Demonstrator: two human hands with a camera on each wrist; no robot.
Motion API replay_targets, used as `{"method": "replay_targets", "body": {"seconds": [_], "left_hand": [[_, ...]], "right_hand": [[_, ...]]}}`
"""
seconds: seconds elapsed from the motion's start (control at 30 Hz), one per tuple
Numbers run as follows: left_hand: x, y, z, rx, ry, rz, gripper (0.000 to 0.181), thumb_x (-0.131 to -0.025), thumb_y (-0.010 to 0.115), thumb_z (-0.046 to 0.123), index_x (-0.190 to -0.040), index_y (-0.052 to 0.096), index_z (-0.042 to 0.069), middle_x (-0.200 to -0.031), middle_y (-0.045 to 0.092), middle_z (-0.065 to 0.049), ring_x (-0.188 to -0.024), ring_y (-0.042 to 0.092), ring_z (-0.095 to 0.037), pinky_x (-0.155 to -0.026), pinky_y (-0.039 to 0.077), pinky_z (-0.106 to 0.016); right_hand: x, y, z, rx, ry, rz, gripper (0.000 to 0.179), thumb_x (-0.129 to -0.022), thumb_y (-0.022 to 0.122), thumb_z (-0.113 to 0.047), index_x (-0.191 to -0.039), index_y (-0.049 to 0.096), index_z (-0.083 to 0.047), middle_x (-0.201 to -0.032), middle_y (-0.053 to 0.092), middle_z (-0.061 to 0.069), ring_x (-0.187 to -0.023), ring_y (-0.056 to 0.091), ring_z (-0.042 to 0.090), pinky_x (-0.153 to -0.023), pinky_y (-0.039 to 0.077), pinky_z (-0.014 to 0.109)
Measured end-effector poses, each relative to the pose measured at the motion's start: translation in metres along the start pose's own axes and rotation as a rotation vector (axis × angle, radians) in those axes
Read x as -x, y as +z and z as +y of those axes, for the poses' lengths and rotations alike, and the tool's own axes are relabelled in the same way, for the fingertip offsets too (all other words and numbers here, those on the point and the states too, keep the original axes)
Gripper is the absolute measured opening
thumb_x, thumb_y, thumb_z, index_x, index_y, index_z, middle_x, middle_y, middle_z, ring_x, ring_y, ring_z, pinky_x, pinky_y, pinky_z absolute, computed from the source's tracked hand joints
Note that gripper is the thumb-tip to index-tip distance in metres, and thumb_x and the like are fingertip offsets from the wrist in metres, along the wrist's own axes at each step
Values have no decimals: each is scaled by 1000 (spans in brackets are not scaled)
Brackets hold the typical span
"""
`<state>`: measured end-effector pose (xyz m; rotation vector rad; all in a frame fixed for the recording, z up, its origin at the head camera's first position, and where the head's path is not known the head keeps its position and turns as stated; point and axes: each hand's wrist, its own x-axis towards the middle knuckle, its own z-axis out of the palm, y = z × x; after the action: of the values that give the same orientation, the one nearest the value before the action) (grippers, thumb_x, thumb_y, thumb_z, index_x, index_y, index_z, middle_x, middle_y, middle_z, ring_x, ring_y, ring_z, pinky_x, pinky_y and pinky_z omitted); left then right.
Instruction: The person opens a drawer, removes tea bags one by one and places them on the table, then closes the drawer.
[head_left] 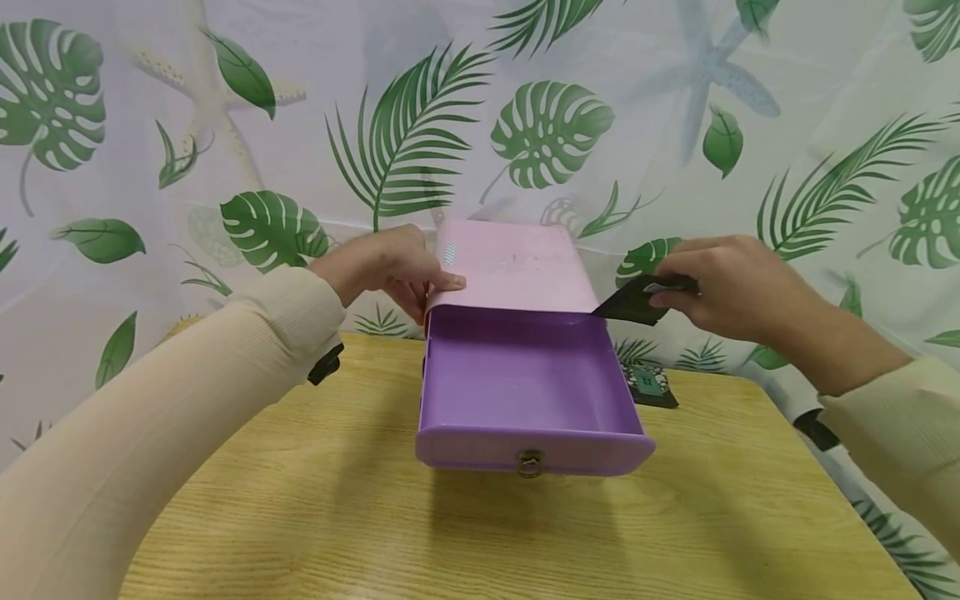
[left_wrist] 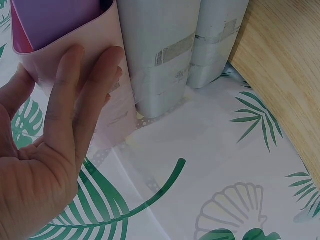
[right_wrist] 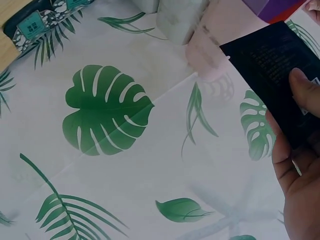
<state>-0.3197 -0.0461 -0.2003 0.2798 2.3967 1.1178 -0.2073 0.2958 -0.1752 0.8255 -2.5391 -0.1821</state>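
A pink drawer casing point(head_left: 517, 271) stands in the middle, with its purple drawer point(head_left: 525, 379) pulled well out towards me. The drawer holds nothing in the head view, and a metal ring pull point(head_left: 530, 463) hangs on its front. My left hand point(head_left: 401, 265) grips the casing's left edge, a digit lying on the top. In the left wrist view, fingers point(left_wrist: 65, 107) press against the casing's pink wall. Beside the casing's right front corner, my right hand point(head_left: 731, 283) pinches a flat black packet point(head_left: 630, 302) by one end. Small print covers the packet point(right_wrist: 270, 70) in the right wrist view.
Pale grey tiers point(left_wrist: 160, 55) adjoin the pink casing in the left wrist view. Another dark packet point(head_left: 651, 386) with a patterned face and green label lies behind the drawer's right side. A leaf-print cloth point(head_left: 480, 108) hangs behind the wooden table point(head_left: 315, 500).
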Motion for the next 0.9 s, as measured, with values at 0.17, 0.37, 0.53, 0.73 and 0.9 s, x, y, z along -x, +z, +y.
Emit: {"method": "replay_targets", "body": {"seconds": [0.17,0.37,0.53,0.73,0.9], "left_hand": [[0,0,-1,-4,6,2,39,-94,70,31,-107,60,-5,-99,71,-25,-66,73,-25,-71,63,-37],[0,0,-1,-7,2,1,40,-94,70,31,-109,60,-5,-100,71,-25,-69,74,-25,-74,63,-38],[-1,-1,0,-7,0,-6,41,-94,70,31,-111,61,-5,-101,71,-25,-69,74,-26,-79,63,-40],[-1,0,0,-11,-4,-8,41,-94,70,31,-111,60,-5,-102,71,-25,-71,75,-26,-77,63,-39],[0,-1,0,-12,-7,-10,40,-94,71,31,-110,61,-4,-101,71,-25,-71,74,-26,-75,63,-38]], "right_hand": [[5,1,6,10,55,-24,16,-81,82,-10,-93,72,-6,-85,70,2,-68,63,16,-62,54,41],[11,6,18,17,37,-1,16,-81,81,-7,-92,71,-3,-82,68,3,-67,63,18,-60,53,41],[17,12,28,15,40,-6,16,-82,80,-5,-86,64,-3,-76,63,3,-64,56,16,-55,48,37],[25,19,40,14,86,-55,19,-83,79,-6,-82,60,-5,-72,59,1,-63,52,14,-55,45,34],[32,25,52,4,137,-108,17,-86,76,-5,-84,60,-3,-73,59,2,-63,51,15,-56,44,34]]}}
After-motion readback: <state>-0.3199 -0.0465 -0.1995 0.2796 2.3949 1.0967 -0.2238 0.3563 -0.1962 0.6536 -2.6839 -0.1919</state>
